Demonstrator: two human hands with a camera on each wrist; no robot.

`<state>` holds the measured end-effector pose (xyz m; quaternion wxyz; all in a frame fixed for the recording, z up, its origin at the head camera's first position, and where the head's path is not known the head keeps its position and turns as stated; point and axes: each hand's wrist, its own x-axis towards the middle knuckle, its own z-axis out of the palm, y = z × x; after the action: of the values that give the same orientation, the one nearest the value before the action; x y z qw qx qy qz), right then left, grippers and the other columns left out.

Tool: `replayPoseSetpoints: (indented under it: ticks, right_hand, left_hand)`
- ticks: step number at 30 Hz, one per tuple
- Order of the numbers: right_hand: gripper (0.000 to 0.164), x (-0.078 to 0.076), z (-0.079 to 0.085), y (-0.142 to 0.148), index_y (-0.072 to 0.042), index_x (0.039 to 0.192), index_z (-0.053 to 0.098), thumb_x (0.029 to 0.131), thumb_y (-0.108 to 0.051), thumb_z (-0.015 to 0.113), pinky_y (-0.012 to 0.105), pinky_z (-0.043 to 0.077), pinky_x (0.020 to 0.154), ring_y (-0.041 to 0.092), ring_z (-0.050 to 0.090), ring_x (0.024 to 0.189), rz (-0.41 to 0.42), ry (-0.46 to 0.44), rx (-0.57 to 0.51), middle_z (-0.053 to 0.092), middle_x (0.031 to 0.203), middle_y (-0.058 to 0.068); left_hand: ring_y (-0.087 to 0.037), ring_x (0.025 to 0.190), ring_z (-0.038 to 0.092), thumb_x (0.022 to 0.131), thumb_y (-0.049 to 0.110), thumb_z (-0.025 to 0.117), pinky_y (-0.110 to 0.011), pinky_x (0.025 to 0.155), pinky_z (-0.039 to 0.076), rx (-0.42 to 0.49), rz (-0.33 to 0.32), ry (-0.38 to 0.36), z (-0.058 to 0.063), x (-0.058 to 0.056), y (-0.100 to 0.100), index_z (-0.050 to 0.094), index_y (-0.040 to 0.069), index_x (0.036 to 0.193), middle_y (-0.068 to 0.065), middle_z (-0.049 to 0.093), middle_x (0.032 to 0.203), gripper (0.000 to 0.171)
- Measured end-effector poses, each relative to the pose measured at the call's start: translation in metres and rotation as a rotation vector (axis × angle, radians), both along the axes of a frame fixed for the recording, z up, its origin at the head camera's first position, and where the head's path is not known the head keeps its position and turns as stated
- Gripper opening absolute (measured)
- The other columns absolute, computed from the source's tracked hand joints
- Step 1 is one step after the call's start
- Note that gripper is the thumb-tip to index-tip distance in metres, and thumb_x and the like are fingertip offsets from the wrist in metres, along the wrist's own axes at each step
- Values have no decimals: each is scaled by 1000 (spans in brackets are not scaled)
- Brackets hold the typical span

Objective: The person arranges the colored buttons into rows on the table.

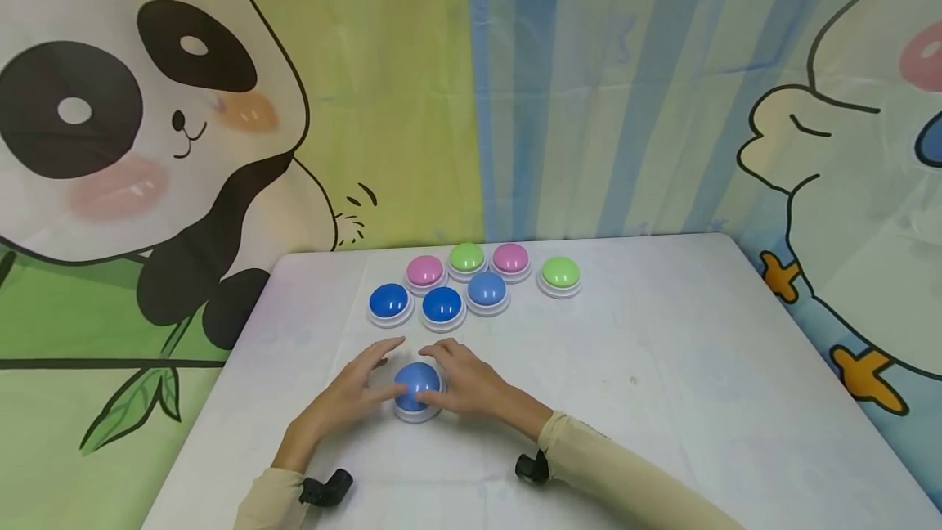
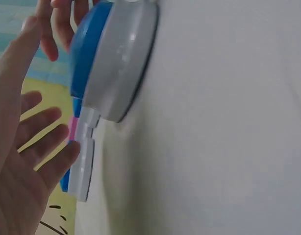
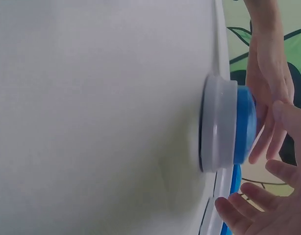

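A push button with a light blue dome and a white round base stands upright near the front of the white table. My left hand is at its left side, fingers spread and relaxed. My right hand is at its right side, also with loose, spread fingers. Both thumbs reach over the dome in the head view; whether they touch it I cannot tell. In the left wrist view the button's white base sits flat on the tabletop. The right wrist view shows my right fingers apart from the base.
Behind the hands stand several similar buttons: two dark blue ones, a lighter blue one, two pink ones and two green ones, one of them set apart at right. A printed curtain hangs behind the table.
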<state>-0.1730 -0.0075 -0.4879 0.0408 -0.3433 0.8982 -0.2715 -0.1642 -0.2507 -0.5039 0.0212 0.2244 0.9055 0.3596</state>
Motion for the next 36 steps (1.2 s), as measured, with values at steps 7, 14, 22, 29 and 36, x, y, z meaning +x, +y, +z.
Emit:
replayPoseSetpoints:
  ticks: [7,14,22,29,36]
  right_hand:
    - [58,-9,11,7,-17,138,47,89,-43,65,40,53,97,21,52,124,-22,23,-19,50,137,6]
    - [58,-46,13,11,-16,138,49,89,-41,67,38,56,93,24,54,122,-62,198,104,53,136,9]
    - [68,-98,19,0,-18,142,44,86,-46,70,46,44,108,31,45,132,-136,219,338,48,141,15]
    - [73,-110,13,-5,-17,146,40,85,-43,72,50,25,120,33,40,136,-137,111,382,51,140,15]
    - [69,-113,4,0,-17,142,43,84,-37,74,54,15,123,32,39,139,-111,123,300,56,137,13]
  left_hand:
    - [-32,135,47,90,38,67,-54,104,45,-28,125,105,4,-12,12,44,14,144,-8,48,147,63]
    - [-32,138,44,92,32,66,-53,109,41,-76,185,105,17,-43,36,46,11,143,-11,49,146,59]
    - [-34,138,43,92,26,67,-52,112,38,-138,121,29,15,-89,59,42,7,145,-14,47,147,62]
    - [-34,135,47,86,19,74,-50,111,40,-165,116,2,12,-101,65,45,5,142,-18,49,144,64]
    - [-35,134,48,84,15,76,-50,111,40,-178,104,-12,11,-103,63,45,4,141,-17,50,144,66]
